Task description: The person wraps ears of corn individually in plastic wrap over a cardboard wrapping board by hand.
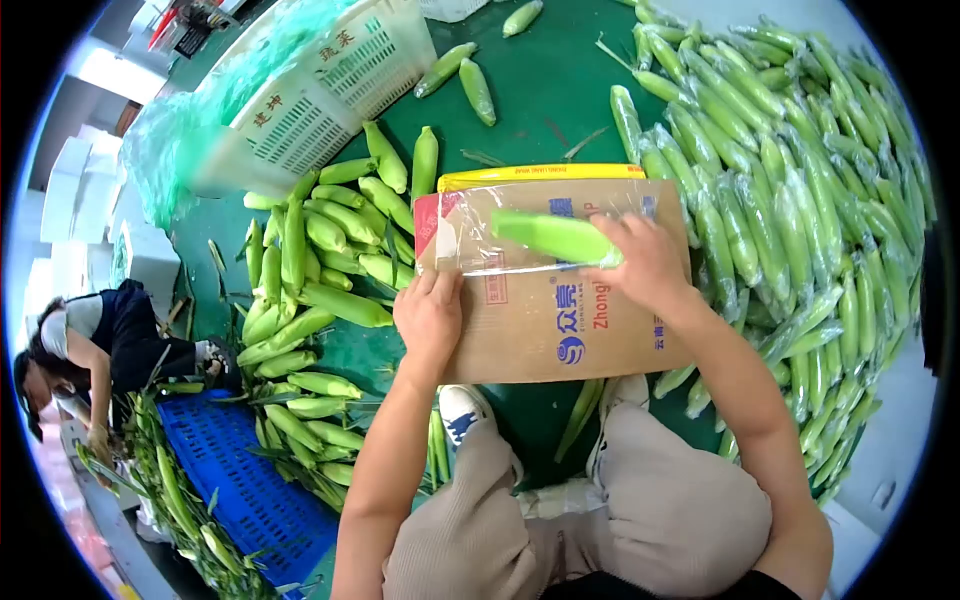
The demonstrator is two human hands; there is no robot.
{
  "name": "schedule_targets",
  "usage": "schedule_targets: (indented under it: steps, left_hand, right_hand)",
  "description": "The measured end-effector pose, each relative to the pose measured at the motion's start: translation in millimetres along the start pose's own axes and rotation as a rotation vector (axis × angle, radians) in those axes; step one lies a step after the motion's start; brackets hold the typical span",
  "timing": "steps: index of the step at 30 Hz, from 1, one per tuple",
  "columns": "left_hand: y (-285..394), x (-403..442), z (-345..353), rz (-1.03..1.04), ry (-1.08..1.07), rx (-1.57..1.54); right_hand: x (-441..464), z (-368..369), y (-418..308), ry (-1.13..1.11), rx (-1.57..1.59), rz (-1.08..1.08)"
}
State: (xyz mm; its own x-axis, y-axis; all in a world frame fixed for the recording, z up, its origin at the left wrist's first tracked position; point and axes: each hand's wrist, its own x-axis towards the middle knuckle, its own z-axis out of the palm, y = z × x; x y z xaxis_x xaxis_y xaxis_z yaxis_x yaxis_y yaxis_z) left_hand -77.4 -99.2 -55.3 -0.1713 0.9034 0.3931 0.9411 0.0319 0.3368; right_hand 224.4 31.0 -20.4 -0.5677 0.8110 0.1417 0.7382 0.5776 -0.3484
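Observation:
In front of me is a cardboard box (520,350) with blue and red printing. A sheet of clear plastic film (470,235) lies over its upper part. My right hand (645,260) grips one end of a pale green ear of corn (555,237), which lies sideways over the film and is blurred at its far end. At the box's left side, my left hand (430,315) has its fingers curled at the film's lower left corner, seeming to pinch it. A yellow-edged strip (540,174) runs along the box's far edge.
Unwrapped corn ears (340,225) are heaped to the left, and film-wrapped corn (770,220) is piled high at right. A white crate (330,90) with green plastic stands at upper left. A blue crate (240,480) lies lower left, near another person (120,335) bending over husks.

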Motion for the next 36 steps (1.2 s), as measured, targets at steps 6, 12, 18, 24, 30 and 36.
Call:
schedule_targets:
  steps: [6, 12, 18, 24, 30, 36]
  left_hand:
    - [60, -18, -18, -0.23, 0.112, -0.735]
    - [79, -16, -1, 0.271, -0.323, -0.223]
    - [50, 95, 99, 0.334, -0.185, 0.074]
    - [70, 105, 32, 0.138, 0.07, -0.353]
    - [60, 39, 24, 0.36, 0.023, -0.192]
    - [65, 25, 31, 0.567, 0.165, -0.048]
  right_hand:
    - [-27, 7, 6, -0.296, 0.207, -0.313]
    - [-36, 18, -27, -0.049, -0.056, -0.279]
    - [23, 11, -15, -0.107, -0.043, -0.32]
    - [84, 50, 14, -0.087, -0.004, -0.222]
    - [66, 44, 6, -0.208, 0.319, -0.083]
    - [23, 5, -22, -0.533, 0.699, 0.011]
